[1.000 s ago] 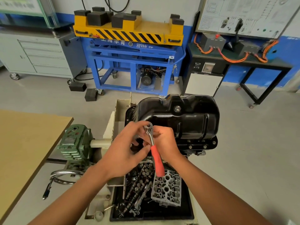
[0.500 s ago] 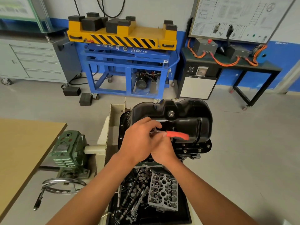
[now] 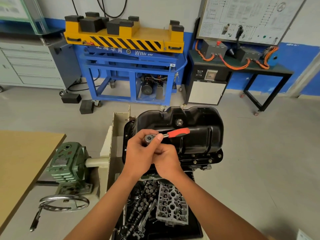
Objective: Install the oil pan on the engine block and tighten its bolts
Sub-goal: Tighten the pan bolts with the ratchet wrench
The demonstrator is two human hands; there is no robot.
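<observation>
1. Oil pan (image 3: 199,135) is sitting at the centre of the frame, black and domed side up, on top of the engine block (image 3: 199,168), which is lying mostly hidden beneath it.
2. Several bolts (image 3: 210,160) are showing along the pan's rim at its lower right. The pan is therefore looking placed and at least partly fastened. Whether those bolts are tight cannot be told.
3. The left hand (image 3: 140,156) is pinching the metal head of a ratchet (image 3: 178,132) between thumb and fingers, just in front of the pan. The red handle is pointing right with nothing holding it.
4. The right hand (image 3: 168,161) is tucking in under the left with its fingers curled. What it is gripping, if anything, is hidden.
5. The ratchet is not resting on any bolt, so it is probably being readied. Going round the rim and tightening is looking like the work left.
6. The lift table (image 3: 124,40) in the upper middle, yellow over blue, is carrying white Chinese characters and then letters starting "HYX" with digits, only partly readable. The wall board (image 3: 242,18) at upper right is showing print too small to read.
</observation>
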